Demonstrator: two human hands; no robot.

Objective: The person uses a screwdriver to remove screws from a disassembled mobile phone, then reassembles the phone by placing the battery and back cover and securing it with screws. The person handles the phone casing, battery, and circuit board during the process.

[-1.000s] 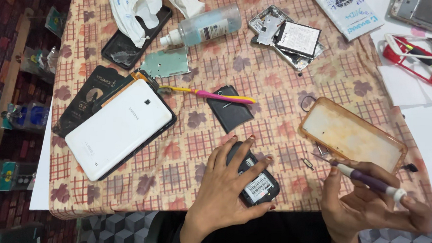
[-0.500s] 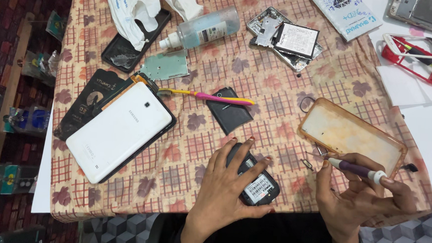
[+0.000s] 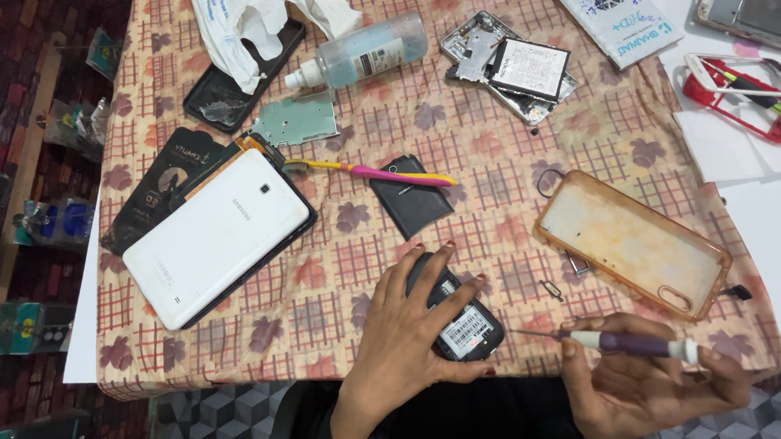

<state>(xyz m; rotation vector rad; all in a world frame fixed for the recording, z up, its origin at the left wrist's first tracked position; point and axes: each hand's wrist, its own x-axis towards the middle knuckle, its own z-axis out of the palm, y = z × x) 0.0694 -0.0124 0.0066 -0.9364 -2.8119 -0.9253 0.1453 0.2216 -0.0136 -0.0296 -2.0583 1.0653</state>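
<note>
From the head view, the left hand (image 3: 416, 332) lies flat over a small black phone (image 3: 461, 321) at the near edge of the table (image 3: 333, 297). The phone's back is off, and a white sticker shows inside it. The fingers (image 3: 406, 269) spread over the phone's far end and the thumb presses its near side, so the hand is clamped on the phone and pins it down.

The right hand (image 3: 645, 384) is closed around a purple screwdriver (image 3: 638, 346). The thin metal tip points left, at the phone's right side, and sits just beside it. I cannot tell if the tip touches yet.

To do this step well, I think the left hand should keep the phone pressed flat so it cannot slide on the cloth. The tip should go straight into the little screw, not at a slant, or it may slip and scratch. Turn slowly with the fingertips and push only gently. Tiny screws could roll off this near edge, so keep them over the cloth.

The left wrist comes up from the near side and bends a bit to the right. The right hand hangs past the table's near edge, palm turned up, with the thumb lying on top of the handle.

Just left of the phone lies a white tablet (image 3: 216, 237). Farther off are a black cover (image 3: 409, 198) with a pink and yellow toothbrush (image 3: 375, 170) across it. On the right is an orange case (image 3: 634, 241).
</note>
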